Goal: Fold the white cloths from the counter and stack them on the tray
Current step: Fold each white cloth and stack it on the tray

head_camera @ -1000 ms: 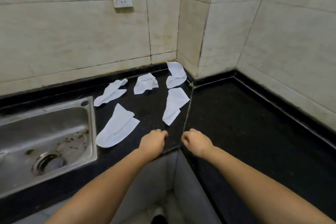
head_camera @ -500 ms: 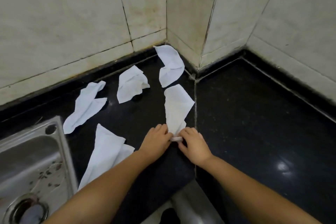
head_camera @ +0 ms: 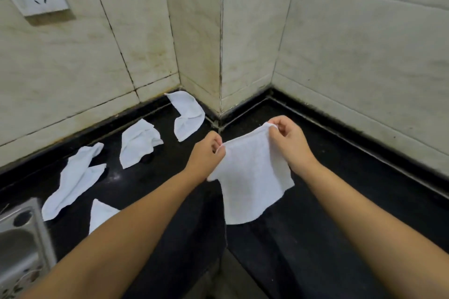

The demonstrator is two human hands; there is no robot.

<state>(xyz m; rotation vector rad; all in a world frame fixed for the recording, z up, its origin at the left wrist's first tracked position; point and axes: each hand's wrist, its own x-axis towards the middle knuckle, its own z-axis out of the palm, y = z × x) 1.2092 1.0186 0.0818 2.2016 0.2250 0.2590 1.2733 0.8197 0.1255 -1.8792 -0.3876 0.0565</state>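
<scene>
Hands pinch the top corners of one white cloth point(head_camera: 252, 172), left hand point(head_camera: 206, 153) and right hand point(head_camera: 290, 143) holding it spread above the black counter point(head_camera: 340, 201) near four others.

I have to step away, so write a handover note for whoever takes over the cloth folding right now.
Left hand and right hand each pinch a top corner of the held cloth, which hangs spread open above the counter.
Four cloths lie unfolded on the counter: corner cloth, crumpled cloth, long cloth, and near cloth beside the sink.
No tray in view.
Done: nothing folded yet.
Left: fold all five and stack them on the tray.
</scene>
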